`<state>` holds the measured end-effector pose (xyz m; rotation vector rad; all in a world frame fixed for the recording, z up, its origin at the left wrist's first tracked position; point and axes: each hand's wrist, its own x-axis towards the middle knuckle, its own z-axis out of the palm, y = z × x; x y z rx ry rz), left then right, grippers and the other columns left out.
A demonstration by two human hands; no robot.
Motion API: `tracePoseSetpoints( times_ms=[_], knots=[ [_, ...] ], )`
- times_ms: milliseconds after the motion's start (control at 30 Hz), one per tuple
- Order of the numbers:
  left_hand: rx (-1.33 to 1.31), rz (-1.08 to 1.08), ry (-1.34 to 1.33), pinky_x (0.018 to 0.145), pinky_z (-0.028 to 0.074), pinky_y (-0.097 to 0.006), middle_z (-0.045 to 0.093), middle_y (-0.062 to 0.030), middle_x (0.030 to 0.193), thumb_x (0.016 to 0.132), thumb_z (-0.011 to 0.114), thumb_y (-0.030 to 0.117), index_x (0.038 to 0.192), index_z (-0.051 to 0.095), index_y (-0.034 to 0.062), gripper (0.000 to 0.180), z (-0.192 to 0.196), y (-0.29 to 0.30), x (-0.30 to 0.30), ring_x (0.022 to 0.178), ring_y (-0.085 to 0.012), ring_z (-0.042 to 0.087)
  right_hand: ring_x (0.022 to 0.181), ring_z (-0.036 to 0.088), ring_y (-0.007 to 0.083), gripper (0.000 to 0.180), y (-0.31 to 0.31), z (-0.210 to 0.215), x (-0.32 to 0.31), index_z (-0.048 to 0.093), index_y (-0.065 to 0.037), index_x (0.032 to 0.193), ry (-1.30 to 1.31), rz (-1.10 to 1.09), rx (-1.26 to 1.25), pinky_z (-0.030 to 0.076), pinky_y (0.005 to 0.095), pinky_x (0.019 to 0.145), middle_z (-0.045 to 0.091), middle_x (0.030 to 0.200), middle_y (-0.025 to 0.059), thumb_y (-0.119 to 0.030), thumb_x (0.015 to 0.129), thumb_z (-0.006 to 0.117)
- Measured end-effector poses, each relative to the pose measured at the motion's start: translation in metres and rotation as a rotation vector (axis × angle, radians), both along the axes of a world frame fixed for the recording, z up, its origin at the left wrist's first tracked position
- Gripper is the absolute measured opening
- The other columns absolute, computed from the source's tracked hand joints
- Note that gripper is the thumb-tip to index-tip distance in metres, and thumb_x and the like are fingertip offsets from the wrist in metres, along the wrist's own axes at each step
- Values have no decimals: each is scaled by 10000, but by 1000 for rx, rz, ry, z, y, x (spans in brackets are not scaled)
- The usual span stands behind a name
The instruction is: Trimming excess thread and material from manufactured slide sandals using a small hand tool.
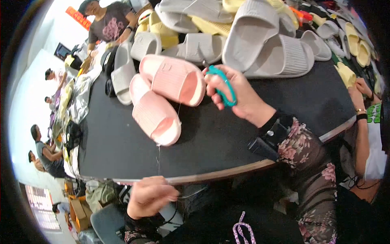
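**Pink slippers, thread and scissors at the dark table**

A pair of pink slippers (162, 97) is laid on the dark table (227, 138), one overlapping the other; teal-handled scissors (222, 85) are clamped in the right hand (239, 95), just beside the upper slipper; a thin thread (159, 156) is pinched between the closed fingers of the left hand (149, 196), below the table's edge, and is stretched up to the lower slipper; grey and yellow slippers (260, 44) are heaped beyond.
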<state>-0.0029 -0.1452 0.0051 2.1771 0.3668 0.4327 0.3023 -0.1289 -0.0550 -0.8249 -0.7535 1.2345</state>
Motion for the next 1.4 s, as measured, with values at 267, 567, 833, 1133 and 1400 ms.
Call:
tracePoseSetpoints(
  times_ms=[267, 567, 833, 1133, 1400],
  knots=[
    [-355, 591, -445, 430, 338, -237, 541, -76, 590, 883, 601, 165, 845, 563, -16, 189, -25, -20, -48, 454, -128, 477, 495, 479, 41, 333, 1, 8, -13, 537, -42, 1070, -130, -42, -38, 379, 187, 398, 524, 699, 4, -287, 858, 610],
    [-476, 772, -801, 437, 319, -237, 482, -14, 607, 915, 468, 30, 935, 538, 5, 77, -49, 0, -39, 465, -95, 385, 487, 467, 50, 310, -13, 16, -25, 527, -29, 1082, -234, 139, -9, 389, 187, 401, 515, 697, 6, -254, 872, 566],
    [-532, 707, -596, 514, 391, -210, 603, -114, 859, 920, 462, 26, 971, 544, -7, 102, -59, -4, -11, 552, -78, 449, 496, 512, 27, 301, -13, 11, -32, 555, -61, 1044, -285, 282, -17, 415, 163, 411, 548, 682, -8, -261, 833, 634],
    [-24, 867, -277, 595, 420, -197, 591, -34, 955, 891, 482, -50, 981, 571, -11, 132, -67, 16, -6, 665, -31, 468, 480, 509, 25, 297, -14, 11, -31, 557, -60, 1077, -272, 282, -17, 413, 163, 396, 551, 667, -17, -227, 841, 628],
    [419, 905, 82, 605, 463, -291, 581, -144, 802, 821, 611, 42, 1012, 591, -38, 207, -67, 22, 10, 622, -209, 566, 483, 513, 21, 326, -17, 14, -30, 550, -49, 1114, -318, 274, -32, 408, 160, 394, 555, 668, -23, -215, 845, 631]
  ],
)
